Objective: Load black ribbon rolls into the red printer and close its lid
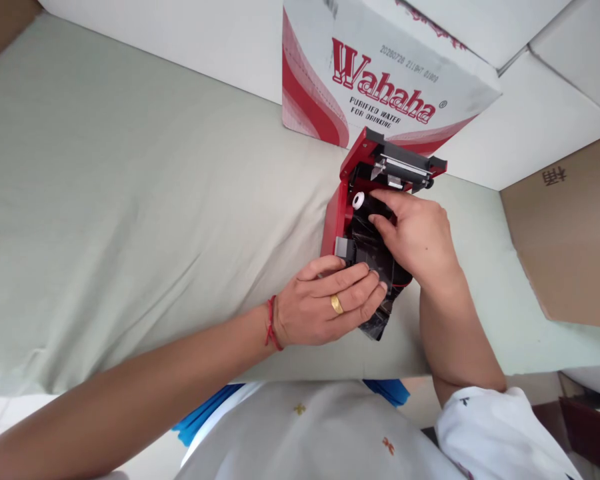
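Both hands are busy at a red machine (pixel 333 219) on a pale green cloth (pixel 145 153). Nearest, the left hand (pixel 333 303) lies flattish with fingers extended, gripping nothing, over black film (pixel 376 245) at the machine's front, seemingly to keep the loose strip down and the body steady. Beyond it, the right hand (pixel 423 230) has thumb and forefinger slightly parted around a black roll (pixel 379 207) with a white core (pixel 359 200), probably to control it inside the bay. The raised lid (pixel 355 155) leaves those fingers room. Farther back, a Wahaha carton (pixel 375 83) stands beside white boxes (pixel 555 113)
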Motion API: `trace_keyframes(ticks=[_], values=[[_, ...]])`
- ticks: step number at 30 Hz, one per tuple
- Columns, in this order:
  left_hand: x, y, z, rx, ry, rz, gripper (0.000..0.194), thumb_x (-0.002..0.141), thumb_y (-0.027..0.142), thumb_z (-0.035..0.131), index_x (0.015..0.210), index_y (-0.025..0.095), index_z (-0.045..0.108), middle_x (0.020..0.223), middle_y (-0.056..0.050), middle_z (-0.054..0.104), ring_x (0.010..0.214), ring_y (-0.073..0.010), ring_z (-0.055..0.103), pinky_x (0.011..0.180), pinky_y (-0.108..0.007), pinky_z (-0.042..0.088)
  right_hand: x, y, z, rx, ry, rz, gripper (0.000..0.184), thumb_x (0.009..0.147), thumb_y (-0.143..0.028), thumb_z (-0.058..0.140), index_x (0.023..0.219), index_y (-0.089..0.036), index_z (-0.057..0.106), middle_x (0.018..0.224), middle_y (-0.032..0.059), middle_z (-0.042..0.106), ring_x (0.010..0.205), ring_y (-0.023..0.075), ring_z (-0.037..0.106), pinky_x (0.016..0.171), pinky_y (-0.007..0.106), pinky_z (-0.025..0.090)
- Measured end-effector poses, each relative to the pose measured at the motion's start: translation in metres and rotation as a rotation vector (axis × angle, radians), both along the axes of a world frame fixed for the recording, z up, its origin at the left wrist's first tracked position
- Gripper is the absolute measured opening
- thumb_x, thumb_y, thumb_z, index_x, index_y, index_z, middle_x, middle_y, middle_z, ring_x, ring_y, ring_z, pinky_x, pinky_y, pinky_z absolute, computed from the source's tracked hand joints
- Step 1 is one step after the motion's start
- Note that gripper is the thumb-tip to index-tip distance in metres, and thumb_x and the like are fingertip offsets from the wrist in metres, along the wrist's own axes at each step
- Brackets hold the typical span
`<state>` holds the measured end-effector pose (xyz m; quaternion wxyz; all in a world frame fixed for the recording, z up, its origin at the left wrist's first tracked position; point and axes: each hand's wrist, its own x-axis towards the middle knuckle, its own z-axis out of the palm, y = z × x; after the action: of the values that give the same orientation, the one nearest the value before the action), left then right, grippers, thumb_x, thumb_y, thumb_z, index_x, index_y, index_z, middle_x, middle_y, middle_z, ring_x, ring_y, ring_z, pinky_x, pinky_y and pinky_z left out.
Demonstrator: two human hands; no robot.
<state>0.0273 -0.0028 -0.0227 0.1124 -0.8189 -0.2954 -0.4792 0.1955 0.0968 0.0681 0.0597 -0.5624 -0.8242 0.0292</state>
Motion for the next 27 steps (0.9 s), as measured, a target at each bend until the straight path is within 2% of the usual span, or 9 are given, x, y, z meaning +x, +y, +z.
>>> trace_keyframes(ticks=[4,7,10,12,14,16,19,22,27], values=[[0.001,0.0,0.002,0.017,0.015,0.045,0.021,0.103,0.016,0.061,0.117,0.025,0.074,0.121,0.002,0.082,0.119,-0.0133,0.075,0.105,-0.033,0.056,-0.012,0.008,0.002,-0.032,-0.179,-0.027,0.04,0.098,-0.027,0.059,0.133,-0.029,0.077,0.124,0.0084,0.081,0.111,0.0385,0.076,0.093,0.052,0.059],[0.002,0.001,0.002,0.013,0.014,0.057,0.023,0.103,0.017,0.059,0.12,0.022,0.074,0.123,0.001,0.082,0.118,-0.0141,0.074,0.105,-0.034,0.056,-0.014,0.012,0.0,-0.055,-0.195,-0.009,0.043,0.098,-0.024,0.058,0.137,-0.028,0.075,0.127,0.0102,0.08,0.113,0.04,0.076,0.095,0.055,0.059],[0.002,0.0,0.003,0.01,0.019,0.062,0.023,0.103,0.016,0.06,0.12,0.02,0.074,0.123,0.0,0.082,0.118,-0.0143,0.075,0.105,-0.035,0.055,-0.006,0.005,0.005,-0.089,0.004,0.104,0.044,0.098,-0.022,0.062,0.14,-0.023,0.074,0.137,0.009,0.077,0.123,0.0344,0.074,0.107,0.051,0.057],[0.003,0.0,0.003,0.007,0.02,0.057,0.021,0.103,0.015,0.063,0.121,0.019,0.074,0.124,-0.001,0.082,0.118,-0.0145,0.075,0.106,-0.035,0.054,0.002,-0.006,0.014,-0.069,0.233,0.161,0.035,0.1,-0.027,0.065,0.133,-0.023,0.077,0.131,0.0064,0.08,0.116,0.0284,0.077,0.104,0.044,0.06],[0.003,-0.001,0.004,-0.001,0.022,0.053,0.021,0.102,0.014,0.065,0.12,0.02,0.074,0.125,-0.001,0.082,0.119,-0.0147,0.074,0.105,-0.035,0.054,0.01,-0.018,0.026,0.069,0.444,0.111,0.027,0.103,-0.036,0.064,0.12,-0.025,0.082,0.114,0.0048,0.083,0.095,0.0243,0.079,0.089,0.041,0.064],[0.004,-0.002,0.004,-0.004,0.025,0.061,0.021,0.101,0.013,0.067,0.119,0.022,0.074,0.125,0.0,0.082,0.12,-0.0145,0.074,0.104,-0.034,0.055,0.018,-0.021,0.034,0.311,0.545,0.017,0.028,0.107,-0.039,0.06,0.118,-0.025,0.082,0.109,0.0067,0.083,0.089,0.0236,0.077,0.084,0.041,0.064],[0.004,-0.002,0.004,0.005,0.031,0.074,0.021,0.101,0.012,0.065,0.116,0.023,0.076,0.123,0.001,0.083,0.117,-0.0132,0.074,0.099,-0.033,0.055,0.028,-0.007,0.033,0.5,0.434,0.071,0.038,0.11,-0.038,0.053,0.141,-0.023,0.071,0.142,0.0118,0.072,0.129,0.0281,0.069,0.11,0.047,0.055],[0.003,-0.003,0.004,0.02,0.036,0.075,0.021,0.101,0.012,0.064,0.117,0.02,0.076,0.12,0.001,0.083,0.114,-0.0124,0.074,0.094,-0.032,0.053,0.038,0.013,0.024,0.357,0.307,0.219,0.048,0.111,-0.041,0.052,0.155,-0.026,0.059,0.156,0.0116,0.063,0.147,0.0289,0.057,0.123,0.053,0.044],[0.001,-0.002,0.007,0.03,0.061,0.067,0.018,0.1,0.013,0.067,0.113,0.021,0.077,0.119,0.001,0.084,0.108,-0.0124,0.075,0.088,-0.032,0.052,0.044,0.005,0.035,0.192,0.24,0.272,0.035,0.11,-0.036,0.051,0.136,-0.032,0.075,0.13,0.0087,0.076,0.124,0.031,0.07,0.109,0.053,0.056]])
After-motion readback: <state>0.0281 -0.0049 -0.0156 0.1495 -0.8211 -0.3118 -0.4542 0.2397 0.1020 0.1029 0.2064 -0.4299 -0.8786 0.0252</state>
